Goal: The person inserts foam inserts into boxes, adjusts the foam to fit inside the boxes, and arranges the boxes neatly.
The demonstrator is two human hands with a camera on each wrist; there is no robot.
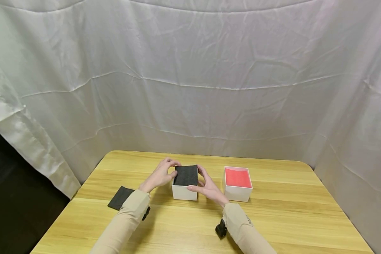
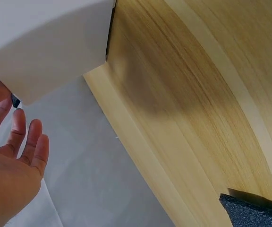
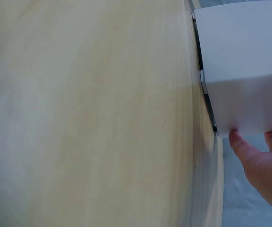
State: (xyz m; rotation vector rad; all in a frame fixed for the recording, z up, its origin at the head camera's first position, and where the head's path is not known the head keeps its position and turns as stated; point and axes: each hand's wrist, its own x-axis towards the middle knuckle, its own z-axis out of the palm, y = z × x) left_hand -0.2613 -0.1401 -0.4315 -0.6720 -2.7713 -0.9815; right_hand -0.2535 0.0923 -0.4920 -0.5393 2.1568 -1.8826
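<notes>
Between the two hands stands a white box with a square black foam sheet lying at its top, close to the rim. At the box's left side, my left hand has its thumb and forefinger on the sheet's left edge. The left wrist view shows a dark corner of the foam sheet between those fingertips, the other fingers slightly bent. My right hand spans the right side of the box, thumb at the front rim and fingers by the back right corner. In the right wrist view, the thumb touches the box wall.
A second white box with a red sheet inside stands to the right. Another black foam sheet lies on the wooden table at left, partly behind the left sleeve. A pale curtain hangs behind the table.
</notes>
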